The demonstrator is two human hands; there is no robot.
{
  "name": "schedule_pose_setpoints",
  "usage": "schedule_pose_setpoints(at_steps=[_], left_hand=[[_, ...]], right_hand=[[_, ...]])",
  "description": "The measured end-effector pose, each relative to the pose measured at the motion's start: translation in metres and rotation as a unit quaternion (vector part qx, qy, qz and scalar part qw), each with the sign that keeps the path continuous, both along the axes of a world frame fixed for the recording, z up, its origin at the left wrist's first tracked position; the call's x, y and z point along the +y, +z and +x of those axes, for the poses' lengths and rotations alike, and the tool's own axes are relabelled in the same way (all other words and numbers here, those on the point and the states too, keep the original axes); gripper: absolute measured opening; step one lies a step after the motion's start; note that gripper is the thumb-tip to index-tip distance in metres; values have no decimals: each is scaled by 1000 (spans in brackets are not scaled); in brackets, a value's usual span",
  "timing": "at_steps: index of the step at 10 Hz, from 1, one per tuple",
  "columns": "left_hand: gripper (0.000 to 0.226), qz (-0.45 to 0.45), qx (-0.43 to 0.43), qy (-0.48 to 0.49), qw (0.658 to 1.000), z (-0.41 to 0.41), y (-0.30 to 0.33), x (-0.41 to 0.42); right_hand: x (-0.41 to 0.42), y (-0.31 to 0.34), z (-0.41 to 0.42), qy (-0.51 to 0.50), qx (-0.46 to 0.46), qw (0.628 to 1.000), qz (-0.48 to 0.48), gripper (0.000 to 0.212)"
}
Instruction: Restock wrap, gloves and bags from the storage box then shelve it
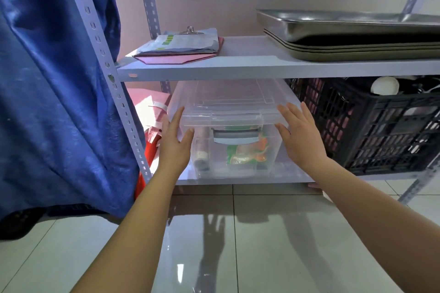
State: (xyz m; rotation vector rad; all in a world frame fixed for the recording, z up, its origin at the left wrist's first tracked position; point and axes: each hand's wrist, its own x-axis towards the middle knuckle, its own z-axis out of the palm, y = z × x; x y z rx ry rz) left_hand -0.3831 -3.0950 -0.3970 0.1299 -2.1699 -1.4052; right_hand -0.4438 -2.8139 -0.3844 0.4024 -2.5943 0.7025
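On storage box (228,112), flat hands.

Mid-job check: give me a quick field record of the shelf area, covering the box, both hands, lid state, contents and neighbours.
box: clear storage box on the bottom shelf
lid: on, grey latch at the front
left hand: left hand open, flat against the box's left front corner
right hand: right hand open, at the box's right front corner
contents: a roll and a green-orange packet, seen through the wall
right neighbour: black crate
shelf above: clipboard, stacked metal trays
left: blue cloth
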Motion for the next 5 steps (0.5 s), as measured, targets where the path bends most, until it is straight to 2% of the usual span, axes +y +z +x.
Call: schedule_pose_setpoints(at_steps=[2,3,4,5], left_hand=[[67,19,-50,-34,998,-12,4,-5],[84,-25,-92,-48,994,6,8,-8],[92,-76,-150,-52,984,44,27,-10],[91,-117,-201,-66,970,67,58,-8]], right_hand=[[-5,-8,-10,-30,14,999,25,55],[-5,6,-4,-36,-56,992,107,72],[4,36,32,-37,-121,985,121,79],[13,60,75,-48,-171,981,79,81]])
